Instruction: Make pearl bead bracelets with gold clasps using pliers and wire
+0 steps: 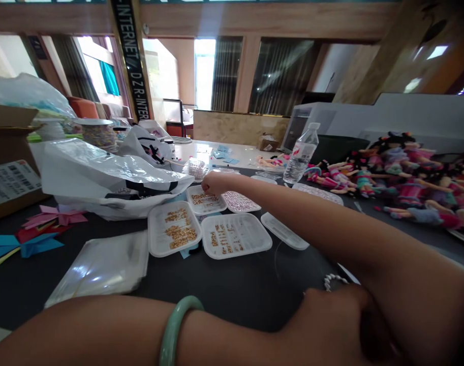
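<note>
My right hand (215, 183) reaches over a small white tray (221, 207) of dark gold beads, its fingers pinched together; whatever is between them is too small to make out. My left hand (327, 323), beyond a green bangle (174, 328), is curled closed at the lower right, partly behind the right forearm. A strand of white beads (334, 279) emerges at its fingers. Nearer me are a tray of gold pieces (154, 244) and a tray with rows of small beads (254, 244). Pink beads (241, 201) fill another tray.
Clear plastic sleeves (102, 262) and folded paper pieces (44, 246) are at left, below a white plastic bag (102, 173) and a cardboard box (10, 178). A water bottle (302, 155) stands behind the right forearm. Many small dolls (403, 178) are piled at right.
</note>
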Action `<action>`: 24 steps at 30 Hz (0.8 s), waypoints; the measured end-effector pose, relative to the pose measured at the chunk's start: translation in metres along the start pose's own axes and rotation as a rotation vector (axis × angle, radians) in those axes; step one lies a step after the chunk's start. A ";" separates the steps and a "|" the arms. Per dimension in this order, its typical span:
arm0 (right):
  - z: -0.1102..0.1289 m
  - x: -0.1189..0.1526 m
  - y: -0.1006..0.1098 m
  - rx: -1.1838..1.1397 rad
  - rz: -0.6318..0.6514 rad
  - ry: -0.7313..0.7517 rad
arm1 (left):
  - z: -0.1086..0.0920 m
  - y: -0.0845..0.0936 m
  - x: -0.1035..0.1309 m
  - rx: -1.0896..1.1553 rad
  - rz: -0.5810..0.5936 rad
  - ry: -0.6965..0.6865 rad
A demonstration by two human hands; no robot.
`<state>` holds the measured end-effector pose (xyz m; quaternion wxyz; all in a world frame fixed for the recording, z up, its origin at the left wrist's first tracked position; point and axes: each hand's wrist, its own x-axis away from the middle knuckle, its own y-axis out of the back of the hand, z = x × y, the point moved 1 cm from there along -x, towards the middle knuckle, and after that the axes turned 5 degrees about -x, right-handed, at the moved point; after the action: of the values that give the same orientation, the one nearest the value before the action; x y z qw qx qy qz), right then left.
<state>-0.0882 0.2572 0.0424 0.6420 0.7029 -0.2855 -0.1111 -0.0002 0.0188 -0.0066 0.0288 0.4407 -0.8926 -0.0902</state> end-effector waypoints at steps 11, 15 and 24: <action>0.001 0.002 0.004 0.089 0.021 0.040 | -0.001 -0.003 -0.004 -0.068 -0.024 0.068; 0.007 0.005 0.009 0.165 -0.004 0.040 | 0.000 -0.005 -0.004 -0.066 -0.073 0.125; -0.001 0.001 0.007 0.285 -0.109 0.074 | 0.013 -0.002 -0.011 0.019 0.002 0.118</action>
<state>-0.0892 0.2574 0.0497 0.5389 0.8048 -0.2362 -0.0781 0.0067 0.0276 -0.0191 0.0773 0.4445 -0.8907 -0.0557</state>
